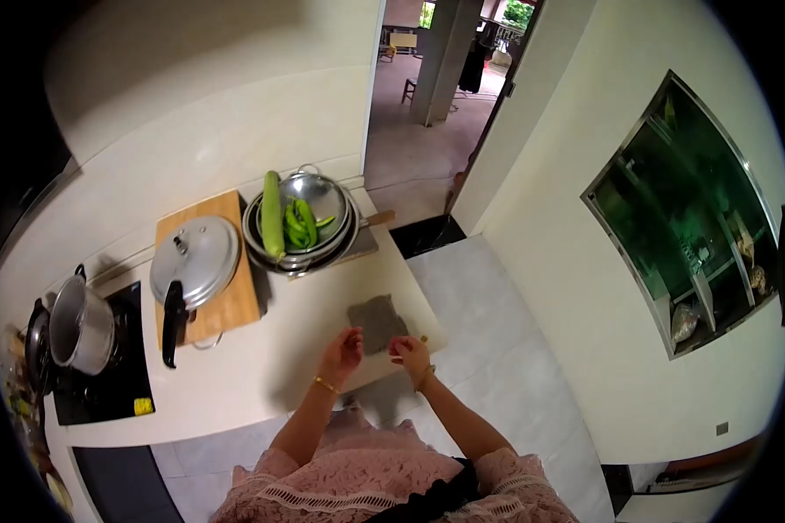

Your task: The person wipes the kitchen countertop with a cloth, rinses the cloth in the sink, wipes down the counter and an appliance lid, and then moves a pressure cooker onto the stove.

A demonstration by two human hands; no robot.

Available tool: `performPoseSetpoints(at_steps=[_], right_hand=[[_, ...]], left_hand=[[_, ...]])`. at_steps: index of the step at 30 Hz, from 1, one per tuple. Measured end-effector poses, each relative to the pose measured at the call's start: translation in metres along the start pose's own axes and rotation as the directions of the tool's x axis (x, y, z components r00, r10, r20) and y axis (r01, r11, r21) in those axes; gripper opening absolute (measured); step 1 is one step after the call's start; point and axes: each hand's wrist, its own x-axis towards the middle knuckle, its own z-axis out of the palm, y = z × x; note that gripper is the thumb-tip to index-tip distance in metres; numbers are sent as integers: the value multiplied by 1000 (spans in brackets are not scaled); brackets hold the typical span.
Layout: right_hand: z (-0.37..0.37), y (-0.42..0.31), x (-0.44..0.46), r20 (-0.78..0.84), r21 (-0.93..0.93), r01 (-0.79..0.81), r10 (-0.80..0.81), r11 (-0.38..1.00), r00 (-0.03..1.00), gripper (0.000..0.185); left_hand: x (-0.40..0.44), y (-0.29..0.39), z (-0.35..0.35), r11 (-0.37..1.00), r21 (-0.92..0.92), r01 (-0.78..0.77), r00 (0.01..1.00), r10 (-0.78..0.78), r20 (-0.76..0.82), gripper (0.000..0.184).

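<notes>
A grey-brown cloth lies spread near the right end of the pale counter. At its near left edge is my left hand, with the fingers curled closed. My right hand is at the near right edge, fingertips pinched together over the cloth's border. What either hand grips, if anything, is too small to tell. Just past my right fingers sits a small greenish bit.
Behind the cloth, stacked metal bowls hold a long green gourd and green peppers. A pressure cooker lid rests on a wooden board. A pot stands on the black cooktop. A doorway opens beyond.
</notes>
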Motion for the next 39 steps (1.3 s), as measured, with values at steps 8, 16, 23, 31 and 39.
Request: performPoseSetpoints(at_steps=[8,16,23,31,39], right_hand=[[22,3,108,392,-725,639,-611,255,688,36],[16,-24,153,795,-606,791,-87,-78,600,48],[14,-50,210,941,-335,941,-38,52,337,56],[9,-45,158,962,-180,949,154,-258,224,66],[87,4,76,964,-106,963,212,-247,160,68]], left_hand=[[99,4,-3,892,448,50,639,316,-701,29],[113,-18,11,548,826,133,234,792,-563,31],[148,-26,5,303,952,47,-126,947,-296,19],[37,-55,33,430,795,-428,-172,825,-538,14],[-120,-103,1,439,706,-556,-284,698,-657,14]])
